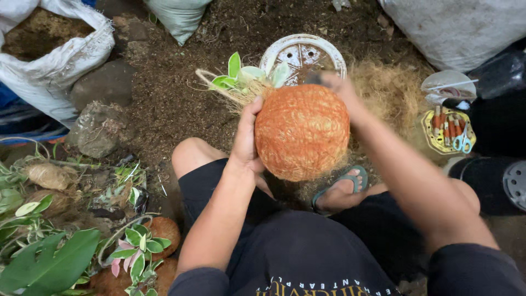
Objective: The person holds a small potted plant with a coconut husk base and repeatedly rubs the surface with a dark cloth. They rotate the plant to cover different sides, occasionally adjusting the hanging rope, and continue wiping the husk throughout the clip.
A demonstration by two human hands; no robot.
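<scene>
Orange string wraps the ball of coir [302,132] held over the lap. Left hand [246,143] clasps its left side; right hand [338,87], blurred at the far edge, grip unclear.

R hand [335,83] blurred, partly behind the ball [302,131]. White sacks [55,60] cut off at edges. Tray bits [448,126] too small to tell.

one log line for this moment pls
left hand: holds orange fibre-wrapped plant ball | right hand: blurred, at ball's top | white pot behind
</scene>
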